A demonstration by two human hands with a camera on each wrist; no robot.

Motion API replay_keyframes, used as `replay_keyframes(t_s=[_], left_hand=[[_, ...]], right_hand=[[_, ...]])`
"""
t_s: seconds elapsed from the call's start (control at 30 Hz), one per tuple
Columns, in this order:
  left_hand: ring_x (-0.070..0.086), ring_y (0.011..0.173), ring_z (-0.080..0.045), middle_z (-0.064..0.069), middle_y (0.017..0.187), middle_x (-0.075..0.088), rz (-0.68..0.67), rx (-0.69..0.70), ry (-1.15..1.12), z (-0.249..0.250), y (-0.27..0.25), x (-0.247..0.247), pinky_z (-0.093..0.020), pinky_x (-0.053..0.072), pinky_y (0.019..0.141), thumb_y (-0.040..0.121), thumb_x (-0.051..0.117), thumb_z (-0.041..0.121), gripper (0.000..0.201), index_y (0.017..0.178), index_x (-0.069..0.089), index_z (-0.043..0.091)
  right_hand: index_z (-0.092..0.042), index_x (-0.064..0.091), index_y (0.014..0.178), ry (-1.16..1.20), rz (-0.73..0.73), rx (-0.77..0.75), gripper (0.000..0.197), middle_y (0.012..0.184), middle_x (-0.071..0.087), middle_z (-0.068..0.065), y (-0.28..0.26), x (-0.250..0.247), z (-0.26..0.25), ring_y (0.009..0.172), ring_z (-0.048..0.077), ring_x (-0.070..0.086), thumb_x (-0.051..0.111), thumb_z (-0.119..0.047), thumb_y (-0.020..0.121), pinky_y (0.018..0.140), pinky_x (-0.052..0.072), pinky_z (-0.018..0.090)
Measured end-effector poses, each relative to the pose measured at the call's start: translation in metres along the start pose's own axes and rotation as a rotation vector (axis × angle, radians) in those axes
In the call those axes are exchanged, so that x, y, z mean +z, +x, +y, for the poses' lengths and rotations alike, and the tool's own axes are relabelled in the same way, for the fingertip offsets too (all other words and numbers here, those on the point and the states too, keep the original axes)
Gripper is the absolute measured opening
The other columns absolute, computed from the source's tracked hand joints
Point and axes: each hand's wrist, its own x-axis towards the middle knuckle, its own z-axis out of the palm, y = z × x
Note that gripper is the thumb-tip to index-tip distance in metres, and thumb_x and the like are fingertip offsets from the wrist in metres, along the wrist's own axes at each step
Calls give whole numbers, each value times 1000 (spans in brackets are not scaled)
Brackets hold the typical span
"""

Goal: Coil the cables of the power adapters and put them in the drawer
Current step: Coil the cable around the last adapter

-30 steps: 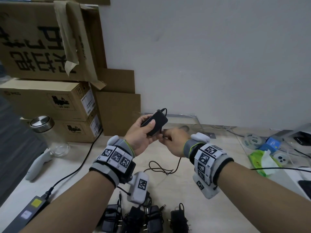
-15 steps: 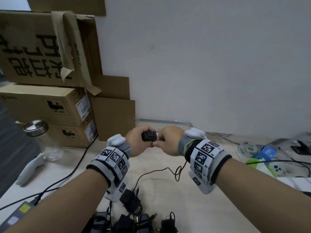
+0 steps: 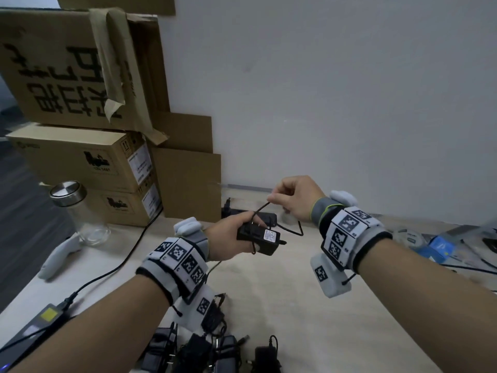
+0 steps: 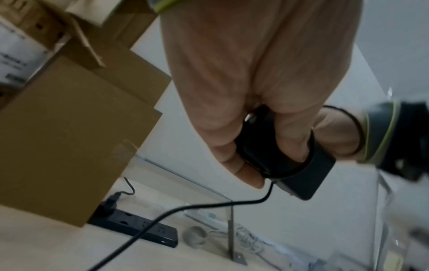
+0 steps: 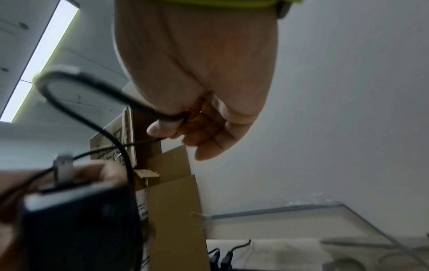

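Observation:
My left hand [image 3: 234,236] grips a black power adapter [image 3: 259,238] with a white label, held above the desk; the same adapter [image 4: 299,165] shows under my fingers in the left wrist view. Its thin black cable [image 3: 261,210] loops round the adapter body and rises to my right hand [image 3: 291,200], which pinches it between thumb and forefinger above and to the right. The pinched cable [image 5: 99,110] arcs past the adapter [image 5: 76,220] in the right wrist view. Several more black adapters [image 3: 204,351] lie in a heap at the desk's near edge. No drawer is in view.
Stacked cardboard boxes [image 3: 80,162] stand at the back left, a glass jar [image 3: 80,211] with a metal lid before them. A black power strip [image 4: 137,227] lies by the wall. A laptop charger [image 3: 35,327] with its cord sits at the near left; clutter [image 3: 438,246] fills the right.
My right hand has lifted up and to the right, drawing the cable out. My left hand has turned the adapter so its label faces up, with cable wrapped round it.

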Motion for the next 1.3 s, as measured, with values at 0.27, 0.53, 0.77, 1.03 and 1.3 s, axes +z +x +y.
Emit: replay_keyframes(t_s=[0.27, 0.53, 0.77, 1.03, 1.3], left_hand=[[65, 78, -10, 7, 88, 66, -100, -123, 51, -2, -1, -1, -27, 54, 73, 83, 72, 12, 32, 106, 57, 28], [69, 80, -14, 1, 93, 67, -125, -163, -48, 2, -7, -6, -24, 56, 71, 85, 67, 3, 31, 111, 56, 18], [67, 95, -22, -12, 107, 61, -173, -69, -393, -2, -10, -6, -34, 55, 86, 87, 61, -7, 33, 114, 50, 9], [64, 93, -29, -20, 114, 55, -286, -108, -764, -12, -25, -13, -36, 56, 84, 81, 62, 3, 46, 123, 45, 9], [62, 71, -29, -15, 98, 63, -400, -266, -835, -10, -37, -24, -31, 54, 62, 71, 65, 21, 43, 111, 53, 12]], right_hand=[[-3, 60, 77, 226, 96, -72, 13, 53, 51, 5, -2, 8, -8, 36, 5, 48, 66, -9, 88, 42, 44, 17], [-12, 63, 74, 55, 204, -146, 16, 65, 56, -3, 6, 16, 10, 56, 6, 44, 69, -21, 85, 54, 37, 14], [-19, 60, 66, -4, 81, 58, 23, 60, 55, -7, -3, 41, 44, 57, 10, 46, 72, -28, 83, 60, 41, 27], [-15, 65, 72, -57, 110, 71, 28, 61, 56, -3, -2, 52, 27, 59, 14, 48, 64, -37, 88, 60, 42, 22], [-10, 65, 74, -13, 201, -63, 25, 58, 46, -3, 3, 48, -2, 53, 10, 38, 64, -30, 90, 56, 36, 26]])
